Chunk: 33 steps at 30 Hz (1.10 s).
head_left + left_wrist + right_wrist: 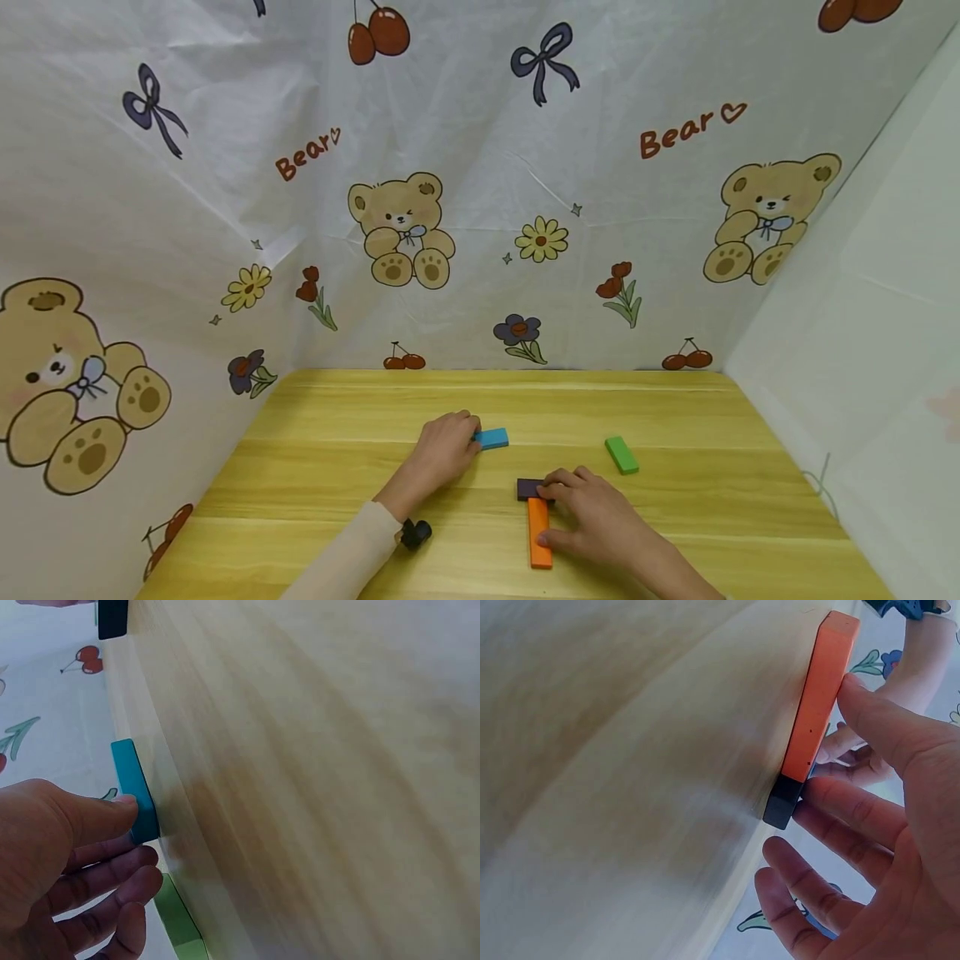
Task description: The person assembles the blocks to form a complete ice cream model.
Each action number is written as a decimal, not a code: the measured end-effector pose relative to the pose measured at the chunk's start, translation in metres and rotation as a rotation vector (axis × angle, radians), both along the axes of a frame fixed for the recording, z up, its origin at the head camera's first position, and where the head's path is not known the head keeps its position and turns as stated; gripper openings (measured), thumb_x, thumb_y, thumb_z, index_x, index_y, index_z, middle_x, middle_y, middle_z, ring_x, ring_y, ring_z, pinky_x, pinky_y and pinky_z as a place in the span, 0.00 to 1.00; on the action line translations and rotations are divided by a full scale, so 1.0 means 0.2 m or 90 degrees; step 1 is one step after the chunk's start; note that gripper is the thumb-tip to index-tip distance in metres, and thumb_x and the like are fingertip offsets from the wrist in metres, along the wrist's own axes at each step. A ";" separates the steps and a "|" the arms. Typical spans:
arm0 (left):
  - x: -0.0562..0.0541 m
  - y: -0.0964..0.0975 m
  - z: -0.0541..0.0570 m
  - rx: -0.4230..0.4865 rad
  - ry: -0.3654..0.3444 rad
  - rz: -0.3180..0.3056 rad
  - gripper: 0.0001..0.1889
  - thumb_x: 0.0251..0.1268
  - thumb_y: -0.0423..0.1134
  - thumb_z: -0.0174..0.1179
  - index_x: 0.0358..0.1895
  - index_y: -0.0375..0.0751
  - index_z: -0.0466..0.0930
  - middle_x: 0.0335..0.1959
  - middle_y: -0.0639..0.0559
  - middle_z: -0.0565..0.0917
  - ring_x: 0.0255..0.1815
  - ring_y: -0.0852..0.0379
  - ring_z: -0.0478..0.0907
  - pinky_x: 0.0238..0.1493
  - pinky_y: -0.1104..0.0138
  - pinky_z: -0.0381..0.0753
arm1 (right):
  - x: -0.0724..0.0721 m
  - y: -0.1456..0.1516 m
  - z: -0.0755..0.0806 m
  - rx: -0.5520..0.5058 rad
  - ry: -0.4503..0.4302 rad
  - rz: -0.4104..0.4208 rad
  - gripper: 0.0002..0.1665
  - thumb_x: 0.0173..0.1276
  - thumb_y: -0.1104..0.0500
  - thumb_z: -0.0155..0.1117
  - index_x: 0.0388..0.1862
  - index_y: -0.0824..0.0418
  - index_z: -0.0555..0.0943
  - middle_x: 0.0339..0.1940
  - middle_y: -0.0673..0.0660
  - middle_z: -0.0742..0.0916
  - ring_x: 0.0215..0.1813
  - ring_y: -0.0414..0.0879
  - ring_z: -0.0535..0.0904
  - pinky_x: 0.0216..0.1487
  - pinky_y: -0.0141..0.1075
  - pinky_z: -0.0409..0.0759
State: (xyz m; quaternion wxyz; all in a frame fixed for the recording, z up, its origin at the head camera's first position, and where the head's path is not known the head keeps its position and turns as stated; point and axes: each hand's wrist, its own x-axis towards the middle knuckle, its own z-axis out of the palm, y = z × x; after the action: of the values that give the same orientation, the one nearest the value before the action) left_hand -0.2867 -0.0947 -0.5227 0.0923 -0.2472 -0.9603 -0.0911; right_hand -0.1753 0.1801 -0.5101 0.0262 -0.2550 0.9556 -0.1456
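Thumb and fingers of our left hand [447,446] are clamped on the left end of the blue block [493,438], whose right end juts out past the grip above the table [322,475]. Our right hand [596,517] has its grip apart, fingers spread: the thumb rests against the orange block [537,518] and fingertips touch the dark block [527,489]. We see the orange block's far end meet the dark block's near side. The green block [622,455] lies just beyond our right hand.
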 end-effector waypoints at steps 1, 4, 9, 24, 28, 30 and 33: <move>-0.01 0.01 0.00 0.001 -0.002 -0.002 0.07 0.72 0.45 0.72 0.46 0.48 0.90 0.38 0.57 0.87 0.34 0.61 0.81 0.35 0.66 0.83 | 0.00 0.00 0.00 0.001 0.001 0.001 0.38 0.63 0.24 0.73 0.62 0.47 0.89 0.64 0.45 0.87 0.57 0.45 0.80 0.59 0.50 0.84; -0.03 0.03 0.00 0.004 -0.004 -0.010 0.07 0.72 0.45 0.72 0.47 0.49 0.90 0.39 0.58 0.87 0.34 0.62 0.82 0.35 0.67 0.83 | 0.00 0.00 -0.01 0.001 0.002 0.000 0.38 0.63 0.24 0.73 0.61 0.47 0.89 0.64 0.44 0.87 0.57 0.45 0.80 0.59 0.50 0.84; -0.05 0.07 -0.01 0.019 -0.013 -0.021 0.07 0.72 0.44 0.73 0.47 0.49 0.91 0.40 0.59 0.88 0.35 0.63 0.82 0.36 0.67 0.82 | 0.00 0.00 -0.02 0.002 0.000 -0.004 0.38 0.64 0.24 0.72 0.61 0.47 0.89 0.64 0.44 0.87 0.58 0.45 0.80 0.60 0.51 0.84; -0.09 0.17 0.01 0.028 -0.054 -0.050 0.07 0.73 0.47 0.72 0.48 0.52 0.91 0.42 0.60 0.90 0.36 0.63 0.82 0.38 0.65 0.83 | 0.01 0.00 -0.01 -0.007 -0.008 -0.004 0.39 0.65 0.22 0.69 0.62 0.47 0.88 0.65 0.45 0.86 0.59 0.47 0.81 0.62 0.53 0.83; -0.11 0.20 0.03 0.031 -0.064 -0.056 0.07 0.74 0.47 0.71 0.48 0.52 0.91 0.42 0.60 0.90 0.36 0.62 0.82 0.39 0.63 0.84 | 0.00 0.01 -0.02 -0.005 0.000 -0.007 0.39 0.66 0.23 0.69 0.63 0.46 0.87 0.65 0.44 0.86 0.60 0.46 0.81 0.62 0.52 0.83; -0.11 0.21 0.03 0.032 -0.066 -0.058 0.07 0.74 0.47 0.71 0.48 0.52 0.91 0.42 0.60 0.90 0.37 0.62 0.83 0.39 0.63 0.83 | -0.01 0.01 -0.03 -0.003 0.001 -0.008 0.39 0.66 0.23 0.69 0.64 0.46 0.87 0.66 0.44 0.86 0.60 0.46 0.80 0.62 0.52 0.83; -0.11 0.22 0.03 0.036 -0.072 -0.057 0.07 0.74 0.48 0.71 0.47 0.53 0.91 0.42 0.61 0.90 0.38 0.62 0.83 0.40 0.63 0.84 | -0.01 0.01 -0.03 -0.008 0.001 -0.007 0.39 0.66 0.22 0.68 0.63 0.46 0.88 0.65 0.44 0.86 0.60 0.46 0.81 0.62 0.52 0.83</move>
State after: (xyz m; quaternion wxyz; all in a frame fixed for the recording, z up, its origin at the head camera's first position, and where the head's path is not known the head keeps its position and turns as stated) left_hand -0.3081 -0.0508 -0.5162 0.0407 -0.2815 -0.9490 -0.1362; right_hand -0.1768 0.1816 -0.5156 0.0232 -0.2498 0.9561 -0.1513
